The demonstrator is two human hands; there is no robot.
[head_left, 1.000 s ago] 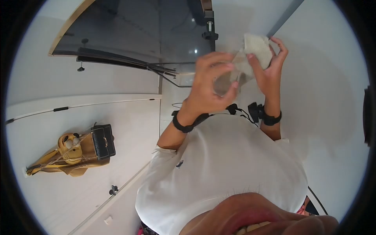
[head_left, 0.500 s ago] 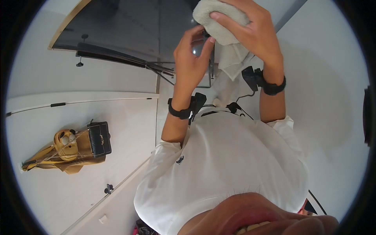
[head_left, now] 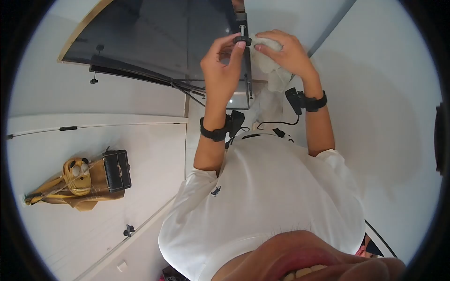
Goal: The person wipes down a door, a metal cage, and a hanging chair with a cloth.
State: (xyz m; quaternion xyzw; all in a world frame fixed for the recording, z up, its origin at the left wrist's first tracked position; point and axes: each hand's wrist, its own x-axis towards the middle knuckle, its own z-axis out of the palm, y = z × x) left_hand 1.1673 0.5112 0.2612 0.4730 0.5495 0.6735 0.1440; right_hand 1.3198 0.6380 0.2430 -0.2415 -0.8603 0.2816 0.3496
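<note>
My left hand (head_left: 222, 65) is closed, thumb and fingers pinching the round black knob (head_left: 242, 41) of a screw clamp. The clamp's metal screw and black bracket (head_left: 241, 19) sit at the edge of a dark, glossy tabletop (head_left: 154, 37). Just to the right, my right hand (head_left: 287, 52) grips a bunched pale grey cloth (head_left: 267, 52), whose loose end hangs below the fingers. The cloth is beside the clamp; whether it touches it I cannot tell.
A second clamp knob (head_left: 93, 81) hangs under the tabletop's left side, near a black metal frame (head_left: 140, 75). On the white door (head_left: 154, 154) hang a yellow-brown bag (head_left: 77, 177) and a small black bag (head_left: 116, 170). A pale wall (head_left: 389, 93) stands at right.
My right hand has moved down and left with the cloth, uncovering the clamp's screw and bracket. My left hand has shifted slightly left and its grip on the knob now shows.
</note>
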